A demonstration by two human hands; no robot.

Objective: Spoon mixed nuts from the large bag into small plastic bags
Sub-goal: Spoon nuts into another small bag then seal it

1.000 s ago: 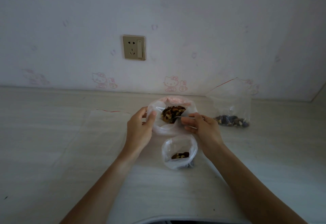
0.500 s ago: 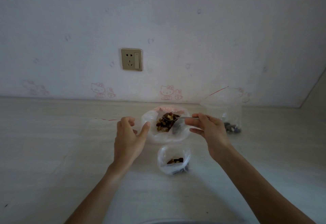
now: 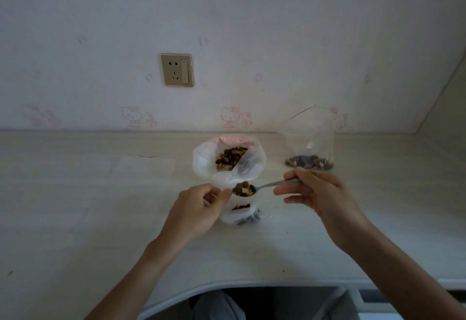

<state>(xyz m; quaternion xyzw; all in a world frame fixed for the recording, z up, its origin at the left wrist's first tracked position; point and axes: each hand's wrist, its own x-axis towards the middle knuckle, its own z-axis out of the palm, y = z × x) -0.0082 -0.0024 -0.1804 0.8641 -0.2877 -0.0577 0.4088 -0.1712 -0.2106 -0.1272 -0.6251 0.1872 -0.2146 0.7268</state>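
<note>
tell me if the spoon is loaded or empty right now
Loaded. The spoon bowl holds a heap of mixed nuts, level above the small plastic bag, and the right hand grips its handle.

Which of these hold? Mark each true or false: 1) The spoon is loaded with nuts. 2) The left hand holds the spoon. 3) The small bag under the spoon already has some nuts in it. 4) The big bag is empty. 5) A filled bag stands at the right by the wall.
1) True: the spoon carries a heap of nuts.
2) False: the right hand pinches the spoon's handle; the left hand holds the rim of the small bag.
3) True: a few nuts lie in the small bag.
4) False: the big bag still holds plenty of nuts.
5) True: a filled bag with nuts at its bottom stands at the right by the wall.
</note>
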